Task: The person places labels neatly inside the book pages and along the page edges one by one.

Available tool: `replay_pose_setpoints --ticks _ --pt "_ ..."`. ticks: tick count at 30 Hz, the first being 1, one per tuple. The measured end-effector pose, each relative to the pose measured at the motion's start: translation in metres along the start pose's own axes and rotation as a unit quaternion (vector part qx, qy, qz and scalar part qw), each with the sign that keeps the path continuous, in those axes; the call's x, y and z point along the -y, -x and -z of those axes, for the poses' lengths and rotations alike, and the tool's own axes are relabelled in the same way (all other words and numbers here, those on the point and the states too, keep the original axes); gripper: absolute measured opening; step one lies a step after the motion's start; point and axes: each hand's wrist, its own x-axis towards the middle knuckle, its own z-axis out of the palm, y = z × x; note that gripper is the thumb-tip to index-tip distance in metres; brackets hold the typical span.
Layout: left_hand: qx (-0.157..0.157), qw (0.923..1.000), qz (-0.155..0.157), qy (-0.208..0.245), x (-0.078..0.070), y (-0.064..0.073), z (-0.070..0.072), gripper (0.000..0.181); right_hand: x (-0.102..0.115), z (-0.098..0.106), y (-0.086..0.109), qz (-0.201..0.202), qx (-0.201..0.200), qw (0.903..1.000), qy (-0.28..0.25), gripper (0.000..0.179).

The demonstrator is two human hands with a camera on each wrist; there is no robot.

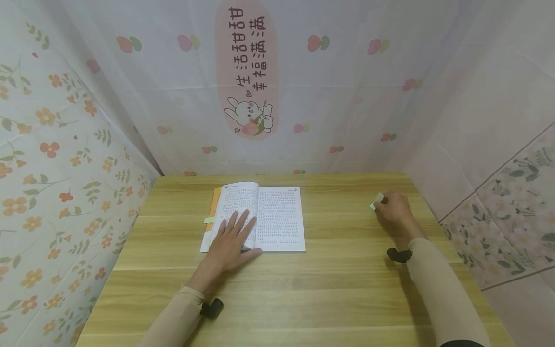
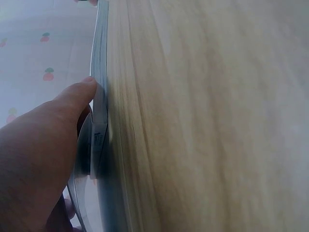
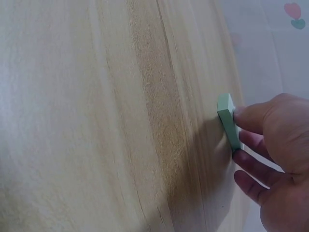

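An open book (image 1: 279, 217) with printed pages lies left of the middle of the table. My left hand (image 1: 231, 243) rests on its left page, fingers spread and straight, the thumb at the bottom edge near the spine. The left wrist view shows that thumb (image 2: 79, 94) against the book's page edges (image 2: 100, 63). A pale green strip (image 1: 209, 220) sticks out from the book's left side. Over at the far right of the table, my right hand (image 1: 394, 209) pinches a small light green sticky note pad (image 3: 229, 118) between thumb and fingers, close over the wood.
The wood-grain table (image 1: 303, 299) ends at a printed curtain (image 1: 347, 96) along the back. Floral cloth (image 1: 65, 193) hangs on the left, and another floral panel (image 1: 511, 207) stands at the right. An orange cover edge (image 1: 213, 207) shows beneath the book's left pages.
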Motion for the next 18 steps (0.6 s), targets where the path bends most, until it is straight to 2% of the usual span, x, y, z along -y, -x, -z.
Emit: replay_pose_setpoints --ticks 7,18 --pt "0.002 1.0 0.001 -0.003 -0.0005 0.0003 0.0004 0.097 0.0009 0.0022 0.0008 0.0 0.01 0.9999 -0.007 0.038" --pt "0.001 1.0 0.003 -0.002 -0.0015 -0.0003 0.0004 0.097 0.0006 0.0094 0.0021 0.04 0.022 0.999 -0.001 0.039"
